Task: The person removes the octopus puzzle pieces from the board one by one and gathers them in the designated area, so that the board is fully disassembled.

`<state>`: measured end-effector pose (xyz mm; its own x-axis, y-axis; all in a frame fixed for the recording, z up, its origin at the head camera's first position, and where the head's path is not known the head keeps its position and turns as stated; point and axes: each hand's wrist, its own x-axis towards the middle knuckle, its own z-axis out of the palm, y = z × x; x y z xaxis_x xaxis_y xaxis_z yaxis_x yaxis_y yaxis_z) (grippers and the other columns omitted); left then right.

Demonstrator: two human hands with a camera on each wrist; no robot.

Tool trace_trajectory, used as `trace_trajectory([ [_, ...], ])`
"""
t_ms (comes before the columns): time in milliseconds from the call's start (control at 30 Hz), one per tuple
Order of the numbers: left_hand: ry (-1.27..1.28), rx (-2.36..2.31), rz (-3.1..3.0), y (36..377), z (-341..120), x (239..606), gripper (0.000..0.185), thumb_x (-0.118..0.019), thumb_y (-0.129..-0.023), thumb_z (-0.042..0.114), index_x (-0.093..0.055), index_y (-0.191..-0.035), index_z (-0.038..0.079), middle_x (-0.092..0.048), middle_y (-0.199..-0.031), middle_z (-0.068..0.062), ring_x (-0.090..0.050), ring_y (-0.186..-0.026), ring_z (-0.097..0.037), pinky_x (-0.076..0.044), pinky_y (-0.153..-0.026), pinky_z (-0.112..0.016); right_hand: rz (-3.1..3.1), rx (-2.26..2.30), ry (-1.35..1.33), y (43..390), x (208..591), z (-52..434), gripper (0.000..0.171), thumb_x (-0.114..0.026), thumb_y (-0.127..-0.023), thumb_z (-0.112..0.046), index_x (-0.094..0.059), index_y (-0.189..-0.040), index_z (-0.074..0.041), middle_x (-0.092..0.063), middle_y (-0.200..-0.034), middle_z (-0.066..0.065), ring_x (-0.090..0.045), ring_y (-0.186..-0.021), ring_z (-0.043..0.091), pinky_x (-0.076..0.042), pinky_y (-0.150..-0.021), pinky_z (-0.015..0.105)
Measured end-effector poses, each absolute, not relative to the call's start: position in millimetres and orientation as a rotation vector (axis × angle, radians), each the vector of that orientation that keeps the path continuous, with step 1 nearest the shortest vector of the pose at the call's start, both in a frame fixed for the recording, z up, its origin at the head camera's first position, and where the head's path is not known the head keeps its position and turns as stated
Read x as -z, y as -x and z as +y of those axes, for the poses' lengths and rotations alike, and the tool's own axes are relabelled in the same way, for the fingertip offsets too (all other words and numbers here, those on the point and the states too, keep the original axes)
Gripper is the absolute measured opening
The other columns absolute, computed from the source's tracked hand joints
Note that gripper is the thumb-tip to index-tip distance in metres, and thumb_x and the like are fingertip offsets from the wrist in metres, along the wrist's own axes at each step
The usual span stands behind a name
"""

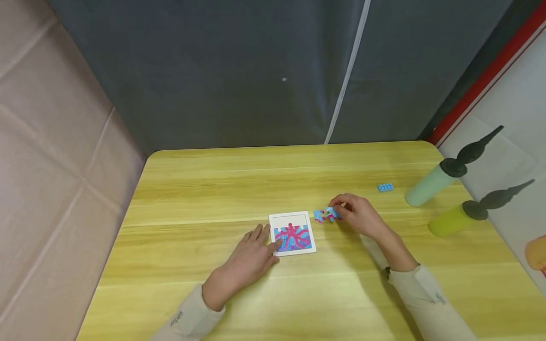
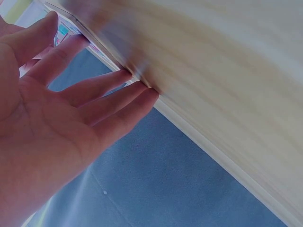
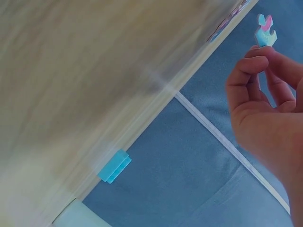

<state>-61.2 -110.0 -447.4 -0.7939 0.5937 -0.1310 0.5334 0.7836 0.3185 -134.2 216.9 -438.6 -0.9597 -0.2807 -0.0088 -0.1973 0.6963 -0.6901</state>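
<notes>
A small white puzzle tray (image 1: 292,233) with a pink octopus picture on blue lies near the middle of the wooden table (image 1: 204,199); its upper strip is bare white. My left hand (image 1: 254,255) rests flat with straight fingers (image 2: 109,85) against the tray's left edge. My right hand (image 1: 357,214) pinches a blue and pink puzzle piece (image 1: 327,214) just right of the tray's upper corner. The right wrist view shows that puzzle piece (image 3: 266,31) held between the fingertips (image 3: 255,59).
A small blue toy brick (image 1: 385,187) lies at the right back of the table, also the blue brick (image 3: 115,166) in the right wrist view. Two pump-like bottles, one pale green (image 1: 431,185) and one yellow-green (image 1: 452,219), lie at the right edge. A dark curtain hangs behind.
</notes>
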Motion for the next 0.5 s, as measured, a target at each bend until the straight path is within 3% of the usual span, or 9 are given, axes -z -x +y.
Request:
trace_trajectory([
  [500, -0.876, -0.372, 2.749, 61, -108, 448, 0.044, -0.060, -0.105, 0.034, -0.062, -0.144, 0.014, -0.039, -0.160, -0.031, -0.037, -0.149, -0.051, -0.040, -0.118, -0.061, 2.815, 1.062, 0.308, 135, 439, 228, 0.016, -0.060, -0.103, -0.008, -0.074, -0.109, -0.006, -0.072, -0.096, 0.009, -0.052, -0.073, 0.017, -0.045, -0.060, 0.025],
])
